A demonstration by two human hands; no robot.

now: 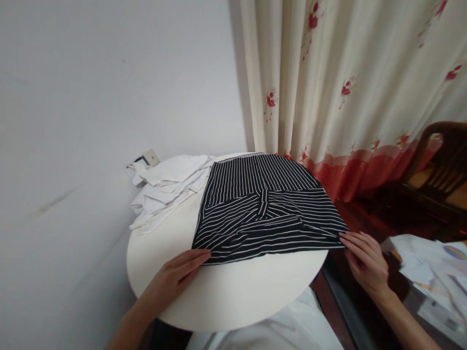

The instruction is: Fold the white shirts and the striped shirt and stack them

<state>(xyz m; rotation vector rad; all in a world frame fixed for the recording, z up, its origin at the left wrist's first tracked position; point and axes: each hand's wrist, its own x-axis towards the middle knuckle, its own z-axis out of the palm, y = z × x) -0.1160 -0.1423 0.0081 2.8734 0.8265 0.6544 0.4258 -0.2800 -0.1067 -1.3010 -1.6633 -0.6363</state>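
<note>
Our left hand (178, 273) pinches the near left corner of a black-and-white striped garment (237, 180); our right hand (367, 262) grips its near right corner, just past the right edge of the round white table (233, 296). The garment lies mostly flat from the table's far edge to beyond its middle, with a tie (263, 203) on its front. We judge that uneven pulling could skew the stripes or deepen the creases near the tie, and a slip on the right could leave that corner drooping over the edge. White clothes (171, 187) (rumpled, at the far left edge) sit close enough that they might get dragged along.
</note>
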